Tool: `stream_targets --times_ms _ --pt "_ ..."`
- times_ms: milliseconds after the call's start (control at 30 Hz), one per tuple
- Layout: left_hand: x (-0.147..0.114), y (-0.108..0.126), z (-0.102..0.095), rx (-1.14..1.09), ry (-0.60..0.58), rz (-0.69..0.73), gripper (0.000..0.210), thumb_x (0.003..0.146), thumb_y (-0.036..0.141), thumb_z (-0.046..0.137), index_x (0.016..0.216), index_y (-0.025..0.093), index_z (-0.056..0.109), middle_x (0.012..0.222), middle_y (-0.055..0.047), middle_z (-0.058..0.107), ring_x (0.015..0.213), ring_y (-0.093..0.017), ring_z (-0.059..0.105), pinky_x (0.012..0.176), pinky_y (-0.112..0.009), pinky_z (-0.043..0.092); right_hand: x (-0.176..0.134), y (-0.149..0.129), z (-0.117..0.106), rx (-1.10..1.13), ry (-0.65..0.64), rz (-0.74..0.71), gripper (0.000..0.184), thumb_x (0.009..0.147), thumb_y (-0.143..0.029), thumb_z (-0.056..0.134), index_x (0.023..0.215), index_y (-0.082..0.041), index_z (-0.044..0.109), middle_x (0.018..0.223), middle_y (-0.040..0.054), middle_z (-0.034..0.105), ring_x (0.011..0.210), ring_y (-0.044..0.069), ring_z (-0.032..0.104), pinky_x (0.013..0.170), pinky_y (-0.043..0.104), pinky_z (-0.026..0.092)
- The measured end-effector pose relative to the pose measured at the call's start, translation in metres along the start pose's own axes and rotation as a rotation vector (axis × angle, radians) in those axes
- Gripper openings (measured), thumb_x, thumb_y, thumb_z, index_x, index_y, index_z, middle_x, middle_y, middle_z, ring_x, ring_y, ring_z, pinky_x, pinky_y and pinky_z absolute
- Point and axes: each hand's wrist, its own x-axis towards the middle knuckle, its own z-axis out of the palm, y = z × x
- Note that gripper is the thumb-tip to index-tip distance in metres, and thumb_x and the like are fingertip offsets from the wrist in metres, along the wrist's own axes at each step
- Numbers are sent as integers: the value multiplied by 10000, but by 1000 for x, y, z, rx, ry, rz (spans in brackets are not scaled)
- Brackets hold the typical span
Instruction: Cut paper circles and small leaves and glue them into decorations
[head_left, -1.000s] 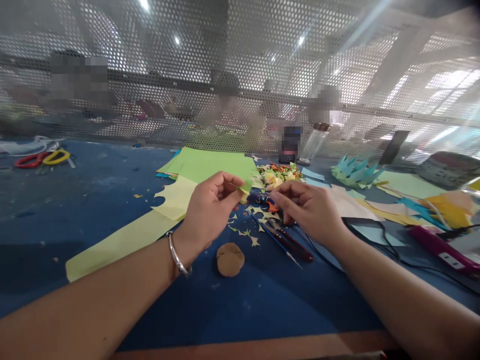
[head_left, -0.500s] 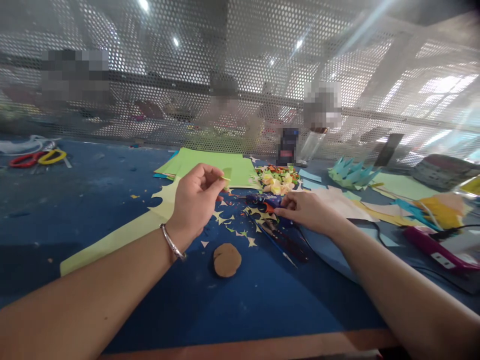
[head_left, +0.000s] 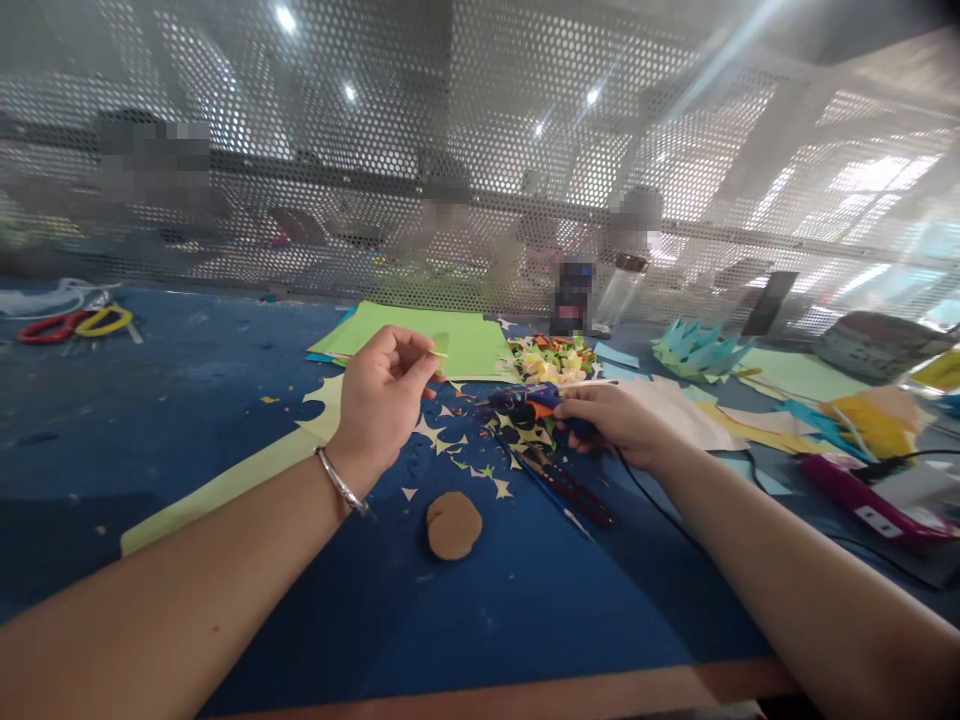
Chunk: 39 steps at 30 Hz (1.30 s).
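A: Clock centred on the brown disc [head_left: 454, 527], rounded and matt, left to right. Ten o'clock?
B: Scissor handles [head_left: 51, 339], looped, one red, one yellow, on the blue table [head_left: 337, 625].
A: Nine?
B: Paper strip [head_left: 217, 490], long, pale yellow, partly hidden by the left forearm [head_left: 187, 560].
A: Eleven?
B: Left hand [head_left: 382, 400], thumb and forefinger pinching a small yellow-green paper piece [head_left: 441, 357].
A: Twelve?
B: Green sheets [head_left: 454, 325], stacked, smooth, straight-edged.
A: One?
B: Glue gun [head_left: 517, 398], dark blue plastic, orange trigger, nozzle pointing toward the left hand. Behind it, a heap of cut paper [head_left: 551, 362], orange, yellow, green. Farther back, a dark block [head_left: 571, 300], pixelated, any lettering unreadable.
A: Containers?
B: Bottle [head_left: 619, 300], clear, brown-capped, between one and two; contents indistinct.
A: Two?
B: Right hand [head_left: 611, 420], fingers wrapped around the glue gun's handle. Beyond, a paper crown [head_left: 697, 352], light blue, spiked.
A: Three?
B: Power strip [head_left: 844, 490], magenta, white socket plates; any print too small to read.
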Motion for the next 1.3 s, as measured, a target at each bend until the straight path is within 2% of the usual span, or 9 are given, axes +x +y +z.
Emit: stream_targets --times_ms 233,367,500,633,767,967,1100,1300 --pt "4 -3 0 -4 13 15 108 814 185 722 829 210 618 734 8 670 672 -124 679 585 -219 549 -5 -12 -12 366 81 -116 151 757 -302 695 742 -221 569 689 -5 570 515 103 483 437 229 460" --pt "2 -4 1 -19 -25 -18 108 811 173 727 822 201 624 726 5 670 663 -119 671 596 -220 549 -12 -18 -11 545 -36 -111 143 788 -308 722 799 -203 626 707 -7 519 521 96 413 424 222 436" --pt "0 -4 2 -27 -38 -34 103 803 146 715 821 200 629 724 5 667 634 -114 659 600 -230 557 -19 -20 -7 607 -41 -128 174 754 -245 782 773 -197 617 748 13 571 604 118 512 493 224 490" --pt "-2 -1 4 -45 -56 -43 102 796 153 711 823 197 624 736 7 666 643 -115 663 614 -232 565 -22 -18 -7 567 -66 -200 168 821 -272 757 844 -225 598 665 -13 562 573 123 515 487 221 444" --pt "-4 0 4 -25 -92 -24 108 792 141 702 836 198 622 732 8 674 643 -119 660 643 -246 574 -24 -16 -7 572 -100 -303 223 863 -334 729 797 -228 545 660 -32 506 539 108 466 460 230 378" --pt "-6 -1 5 -28 -106 -22 115 788 136 708 835 196 622 722 7 685 632 -121 658 654 -255 569 -30 -19 -2 501 -124 -320 237 873 -348 696 761 -224 528 583 -38 479 505 117 442 389 229 264" --pt "-6 0 5 -39 -109 -18 111 792 157 725 828 192 627 717 3 685 635 -127 664 646 -261 567 -33 -21 5 376 -67 -379 248 835 -295 697 692 -222 509 539 -39 528 488 112 448 444 239 320" --pt "-6 0 3 -24 -118 5 95 811 157 715 831 190 627 709 0 684 631 -123 668 635 -249 568 -34 -21 14 -75 -51 -471 377 875 -328 594 524 -207 529 509 0 543 509 123 462 545 280 384"
